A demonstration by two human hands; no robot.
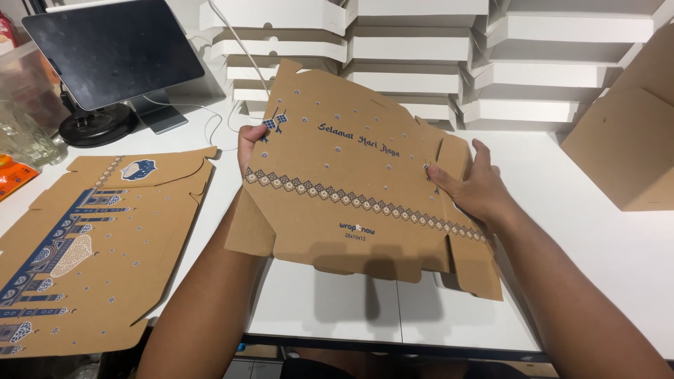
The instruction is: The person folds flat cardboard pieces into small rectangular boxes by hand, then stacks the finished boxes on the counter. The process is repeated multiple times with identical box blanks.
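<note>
Above the white table [562, 161], a flat brown cardboard box blank [351, 182] is held tilted in the air; a second printed blank [91, 253] lies flat at left. Left hand [250, 144] and right hand [474, 189] have fingers closed on its opposite edges

A brown flat box blank [351, 182], printed with a dark patterned band, is raised at centre. At nine o'clock lies another printed blank [91, 253] (blue and white ornament). White boxes [414, 49] stack at twelve; a dark tablet screen [112, 49] stands at eleven; a plain brown carton [628, 140] sits at three.
</note>
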